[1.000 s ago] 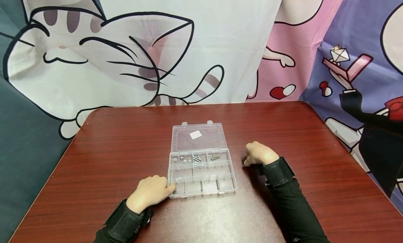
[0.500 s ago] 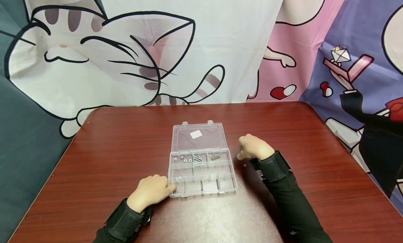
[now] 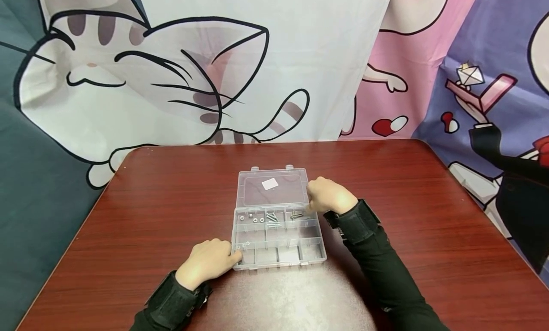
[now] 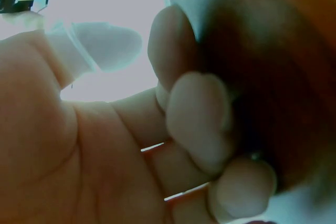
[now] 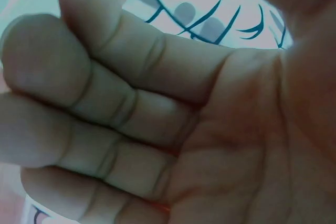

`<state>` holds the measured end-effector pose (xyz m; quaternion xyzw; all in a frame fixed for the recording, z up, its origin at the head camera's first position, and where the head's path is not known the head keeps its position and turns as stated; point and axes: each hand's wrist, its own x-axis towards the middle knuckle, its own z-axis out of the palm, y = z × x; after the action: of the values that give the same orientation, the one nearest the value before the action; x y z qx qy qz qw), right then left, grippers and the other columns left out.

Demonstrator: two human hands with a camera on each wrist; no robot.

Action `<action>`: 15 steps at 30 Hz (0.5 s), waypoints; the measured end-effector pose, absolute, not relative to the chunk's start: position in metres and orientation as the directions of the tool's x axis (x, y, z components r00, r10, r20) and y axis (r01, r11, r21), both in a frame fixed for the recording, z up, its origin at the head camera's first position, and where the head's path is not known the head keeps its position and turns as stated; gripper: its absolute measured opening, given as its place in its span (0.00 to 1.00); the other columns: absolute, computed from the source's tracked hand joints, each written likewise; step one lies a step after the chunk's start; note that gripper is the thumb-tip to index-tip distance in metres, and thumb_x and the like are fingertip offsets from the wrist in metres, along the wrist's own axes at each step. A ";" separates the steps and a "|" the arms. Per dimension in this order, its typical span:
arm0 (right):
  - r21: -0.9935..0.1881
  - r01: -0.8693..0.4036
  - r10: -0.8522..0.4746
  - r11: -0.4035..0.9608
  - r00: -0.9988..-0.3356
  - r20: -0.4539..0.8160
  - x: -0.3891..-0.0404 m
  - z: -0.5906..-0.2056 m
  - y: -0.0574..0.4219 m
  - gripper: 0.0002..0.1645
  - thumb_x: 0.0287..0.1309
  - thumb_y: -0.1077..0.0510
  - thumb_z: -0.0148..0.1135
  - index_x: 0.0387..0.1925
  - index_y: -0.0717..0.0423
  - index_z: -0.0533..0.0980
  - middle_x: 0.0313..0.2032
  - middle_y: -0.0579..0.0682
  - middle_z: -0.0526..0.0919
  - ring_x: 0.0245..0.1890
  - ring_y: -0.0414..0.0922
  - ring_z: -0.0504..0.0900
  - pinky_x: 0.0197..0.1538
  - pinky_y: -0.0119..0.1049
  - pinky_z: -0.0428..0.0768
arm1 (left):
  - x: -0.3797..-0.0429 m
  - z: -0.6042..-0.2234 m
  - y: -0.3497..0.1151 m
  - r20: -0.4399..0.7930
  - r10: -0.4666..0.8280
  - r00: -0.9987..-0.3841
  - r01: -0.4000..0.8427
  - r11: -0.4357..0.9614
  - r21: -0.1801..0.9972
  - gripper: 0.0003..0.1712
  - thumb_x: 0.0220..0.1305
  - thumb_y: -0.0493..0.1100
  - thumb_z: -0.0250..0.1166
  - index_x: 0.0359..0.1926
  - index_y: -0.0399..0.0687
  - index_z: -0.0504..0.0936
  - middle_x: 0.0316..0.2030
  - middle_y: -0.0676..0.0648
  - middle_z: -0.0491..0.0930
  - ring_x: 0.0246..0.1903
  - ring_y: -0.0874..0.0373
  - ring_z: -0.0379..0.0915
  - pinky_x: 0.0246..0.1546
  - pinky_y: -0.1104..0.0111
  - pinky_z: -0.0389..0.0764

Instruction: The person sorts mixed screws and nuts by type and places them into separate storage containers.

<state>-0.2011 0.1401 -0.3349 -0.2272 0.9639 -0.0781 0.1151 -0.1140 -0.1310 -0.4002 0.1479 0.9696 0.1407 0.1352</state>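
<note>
A clear plastic organizer box (image 3: 279,233) lies open on the table, its lid (image 3: 285,190) folded back flat. My left hand (image 3: 210,259) grips its front left corner; in the left wrist view the thumb (image 4: 107,45) lies along a clear edge. Nuts (image 3: 255,220) sit in the back left compartments, with screws (image 3: 272,217) beside them and more screws (image 3: 296,216) to the right. My right hand (image 3: 330,196) hangs at the box's right side, fingertips over the back right compartment, fingers bent. I cannot tell whether it pinches anything.
The red-brown wooden table (image 3: 171,192) extends around the box on all sides. Behind it hangs a cartoon-printed cloth (image 3: 326,45). A small white label (image 3: 269,183) is stuck on the lid.
My right hand has moved left and away from me, from the table beside the box to the box's right edge. A small ring-shaped piece it left on the table is now hidden by the wrist.
</note>
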 end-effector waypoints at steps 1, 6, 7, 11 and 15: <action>-0.203 -0.425 -0.461 0.882 -0.868 -0.186 -0.201 -0.334 0.138 0.12 0.35 0.59 0.67 0.09 0.52 0.72 0.13 0.42 0.70 0.16 0.41 0.70 0.24 0.35 0.70 | -0.114 -0.400 -0.131 -0.221 0.325 -0.920 0.249 0.917 0.311 0.25 0.59 0.51 0.53 0.08 0.50 0.60 0.10 0.53 0.55 0.12 0.59 0.57 0.16 0.65 0.59; -0.207 -0.452 -0.488 0.868 -0.854 -0.179 -0.200 -0.331 0.125 0.19 0.34 0.62 0.62 0.03 0.49 0.63 0.09 0.39 0.61 0.13 0.39 0.62 0.20 0.32 0.63 | -0.115 -0.401 -0.131 -0.218 0.327 -0.919 0.252 0.915 0.314 0.25 0.59 0.51 0.53 0.08 0.50 0.60 0.10 0.54 0.54 0.11 0.59 0.56 0.15 0.65 0.58; -0.209 -0.454 -0.491 0.866 -0.852 -0.180 -0.200 -0.331 0.122 0.21 0.35 0.62 0.62 0.03 0.49 0.61 0.09 0.39 0.59 0.13 0.39 0.60 0.20 0.32 0.61 | -0.115 -0.401 -0.131 -0.216 0.329 -0.919 0.253 0.915 0.315 0.25 0.59 0.51 0.53 0.08 0.50 0.59 0.10 0.54 0.54 0.11 0.59 0.56 0.15 0.65 0.58; -0.201 -0.490 -0.522 0.848 -0.836 -0.169 -0.199 -0.330 0.111 0.23 0.37 0.62 0.63 0.03 0.48 0.59 0.08 0.39 0.56 0.13 0.39 0.57 0.21 0.32 0.60 | -0.115 -0.401 -0.132 -0.212 0.328 -0.921 0.253 0.914 0.317 0.25 0.58 0.51 0.53 0.08 0.50 0.59 0.09 0.54 0.54 0.11 0.60 0.56 0.15 0.65 0.58; -0.198 -0.527 -0.557 0.827 -0.815 -0.161 -0.199 -0.329 0.100 0.20 0.36 0.63 0.62 0.05 0.49 0.60 0.09 0.40 0.56 0.14 0.39 0.57 0.20 0.32 0.60 | -0.115 -0.401 -0.132 -0.213 0.327 -0.921 0.252 0.916 0.313 0.26 0.59 0.51 0.53 0.08 0.50 0.59 0.10 0.54 0.54 0.11 0.59 0.57 0.15 0.65 0.59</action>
<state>-0.1995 0.1003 -0.3289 -0.2852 0.9498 -0.0720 0.1065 -0.1147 -0.1316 -0.4011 0.1492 0.9698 0.1412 0.1316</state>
